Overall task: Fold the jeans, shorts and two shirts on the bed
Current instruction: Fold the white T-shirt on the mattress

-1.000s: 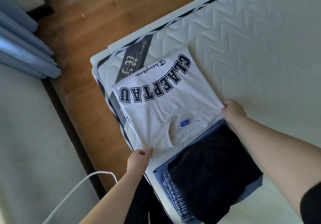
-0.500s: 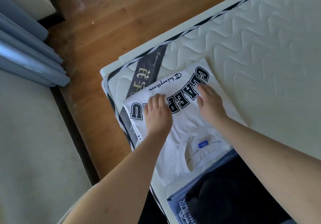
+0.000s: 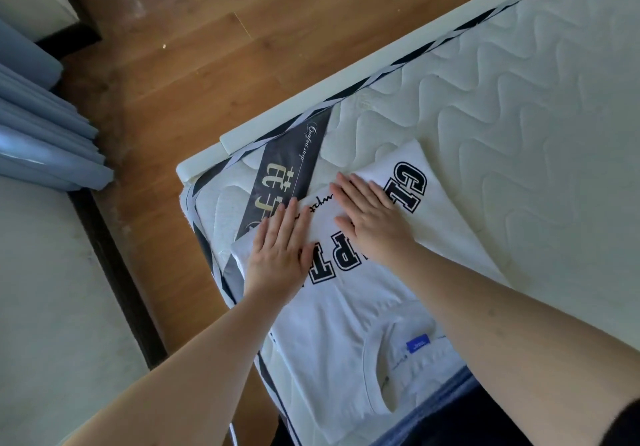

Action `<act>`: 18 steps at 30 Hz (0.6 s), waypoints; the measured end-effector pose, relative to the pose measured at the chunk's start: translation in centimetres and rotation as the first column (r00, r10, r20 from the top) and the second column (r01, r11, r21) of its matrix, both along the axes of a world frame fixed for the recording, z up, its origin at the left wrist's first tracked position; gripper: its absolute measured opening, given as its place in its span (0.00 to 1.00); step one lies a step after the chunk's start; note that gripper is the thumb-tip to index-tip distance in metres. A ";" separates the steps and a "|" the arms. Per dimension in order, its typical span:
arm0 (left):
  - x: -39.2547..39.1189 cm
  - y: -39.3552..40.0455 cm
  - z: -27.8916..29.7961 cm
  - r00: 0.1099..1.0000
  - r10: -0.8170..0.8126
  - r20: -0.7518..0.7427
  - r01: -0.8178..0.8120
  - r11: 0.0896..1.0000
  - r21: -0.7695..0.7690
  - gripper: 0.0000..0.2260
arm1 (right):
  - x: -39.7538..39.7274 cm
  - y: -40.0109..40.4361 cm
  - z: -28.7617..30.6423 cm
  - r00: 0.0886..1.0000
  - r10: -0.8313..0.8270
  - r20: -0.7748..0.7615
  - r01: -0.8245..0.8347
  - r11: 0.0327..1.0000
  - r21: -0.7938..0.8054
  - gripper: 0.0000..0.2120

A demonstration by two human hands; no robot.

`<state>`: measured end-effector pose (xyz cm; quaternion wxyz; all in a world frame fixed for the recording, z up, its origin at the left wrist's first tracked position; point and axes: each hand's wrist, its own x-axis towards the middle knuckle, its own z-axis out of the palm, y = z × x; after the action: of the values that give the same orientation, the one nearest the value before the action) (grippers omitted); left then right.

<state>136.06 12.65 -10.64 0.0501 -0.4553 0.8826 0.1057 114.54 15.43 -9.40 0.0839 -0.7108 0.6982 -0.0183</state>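
So your biggest thing in shot was the bed (image 3: 519, 127), a bare quilted mattress running off the right side, w/ a dark label band (image 3: 287, 182) across its near-left corner and a white frame edge along the wood floor (image 3: 180, 64). Blue curtain folds (image 3: 45, 140) hung at the far left.

Next down, the white shirt (image 3: 346, 334) lay folded flat on that mattress corner, black block lettering up, collar and blue neck tag (image 3: 418, 342) toward you. Its far-left edge overlapped the label band.

At bottom right, touching the shirt's collar end, a bit of blue denim, prob. the jeans (image 3: 446, 400), showed w/ a dark garment (image 3: 478, 425) on top; can't tell what that dark piece was.

Your left hand (image 3: 280, 255) was flat, palm down, fingers straight and together, pressing the shirt's left part near the script print. Your right hand (image 3: 367, 213) was flat too, fingers extended, pressing over the lettering just beside the left one, thumbs nearly meeting. Neither hand gripped any fabric; both simply lay spread on the shirt.
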 end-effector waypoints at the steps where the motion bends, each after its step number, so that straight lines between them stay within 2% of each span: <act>1: 0.5 -0.1 -0.2 1.000 -0.017 0.002 0.017 1.000 0.004 0.28 | -0.8 0.0 -0.2 1.000 0.006 -0.016 -0.006 1.000 -0.009 0.26; 4: 1.7 -0.3 -0.5 1.000 -0.027 0.005 0.027 0.999 0.018 0.30 | -3.4 -0.7 -0.5 0.996 -0.092 -0.016 0.092 0.996 0.001 0.28; 8: 2.5 -0.2 -0.4 0.998 0.014 0.055 -0.015 1.000 0.026 0.32 | -6.9 -1.7 -0.7 0.925 -0.378 0.030 0.372 0.921 0.119 0.37; 14: 3.3 1.2 -0.2 0.991 0.072 0.116 -0.076 0.997 0.029 0.32 | -7.4 -1.9 -0.7 0.924 -0.382 0.025 0.374 0.915 0.153 0.38; 18: 3.7 1.5 0.3 0.979 0.052 0.199 -0.066 0.996 0.065 0.32 | -7.5 -2.6 -0.1 0.919 -0.395 -0.004 0.379 0.880 0.286 0.37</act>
<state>139.75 14.13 -10.38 0.1505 -0.4874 0.8550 0.0931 107.05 12.78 -9.47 0.1974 -0.5370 0.8189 0.0451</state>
